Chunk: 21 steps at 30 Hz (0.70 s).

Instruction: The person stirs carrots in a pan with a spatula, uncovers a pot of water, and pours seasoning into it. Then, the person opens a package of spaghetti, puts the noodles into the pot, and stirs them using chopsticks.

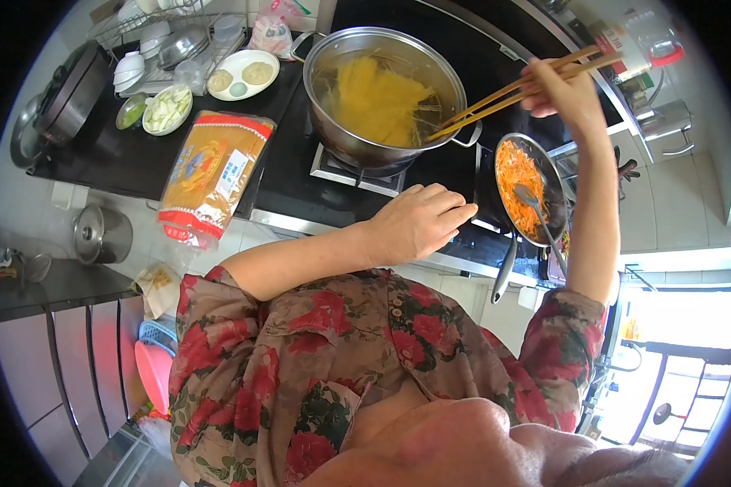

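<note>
My right hand (556, 91) grips a pair of long wooden chopsticks (495, 101), whose tips reach into a large steel pot (357, 144) near its right rim. Yellow noodles (382, 97) lie in the liquid in the pot, which stands on a burner. My left hand (422, 221) is in front of the pot, not touching it, with the fingers bent together; whether anything is in them is hidden. To the right of the pot sits a pan (554, 191) of shredded orange food (518, 174) with a spoon (528, 197) in it.
A noodle package (215, 170) lies left of the pot. Behind it are a bowl of chopped pale green vegetable (167, 110), a white plate (244, 88) with round pieces and a dish rack (150, 49). The pan's handle (503, 272) juts over the counter's front edge.
</note>
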Each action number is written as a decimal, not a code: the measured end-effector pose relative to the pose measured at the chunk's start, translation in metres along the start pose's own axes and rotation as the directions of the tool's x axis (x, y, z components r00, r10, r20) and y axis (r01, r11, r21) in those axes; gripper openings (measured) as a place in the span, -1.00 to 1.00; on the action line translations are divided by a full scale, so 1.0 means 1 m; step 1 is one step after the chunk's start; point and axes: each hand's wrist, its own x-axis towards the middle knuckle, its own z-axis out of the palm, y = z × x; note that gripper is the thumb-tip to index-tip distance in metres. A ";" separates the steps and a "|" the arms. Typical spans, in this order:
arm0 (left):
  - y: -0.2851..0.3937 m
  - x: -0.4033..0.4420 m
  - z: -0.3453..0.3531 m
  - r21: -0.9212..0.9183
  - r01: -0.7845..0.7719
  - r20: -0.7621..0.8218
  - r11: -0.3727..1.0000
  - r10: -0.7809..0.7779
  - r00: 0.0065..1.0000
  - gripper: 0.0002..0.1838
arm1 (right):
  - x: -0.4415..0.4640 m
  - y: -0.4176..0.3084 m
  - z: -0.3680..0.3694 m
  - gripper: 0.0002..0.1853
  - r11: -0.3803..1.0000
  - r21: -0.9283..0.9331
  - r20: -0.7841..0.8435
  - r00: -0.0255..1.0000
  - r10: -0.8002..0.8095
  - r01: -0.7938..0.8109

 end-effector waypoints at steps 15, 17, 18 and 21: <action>-0.013 -0.008 -0.009 0.036 0.086 -0.048 0.996 -0.084 0.995 -0.56 | -0.007 0.078 0.018 -0.67 0.918 0.366 0.078 0.988 0.135 -0.154; -0.014 -0.007 -0.011 0.048 0.089 -0.036 0.995 -0.088 0.996 -0.56 | -0.012 0.090 0.019 -0.68 0.909 0.386 0.079 0.987 0.139 -0.158; -0.014 -0.005 -0.011 0.060 0.092 -0.031 0.994 -0.090 0.995 -0.56 | -0.017 0.098 0.020 -0.68 0.909 0.386 0.071 0.987 0.143 -0.160; -0.014 -0.002 -0.009 0.056 0.092 -0.037 0.994 -0.090 0.995 -0.55 | -0.032 0.116 0.031 -0.66 0.848 0.511 0.024 0.988 0.151 -0.142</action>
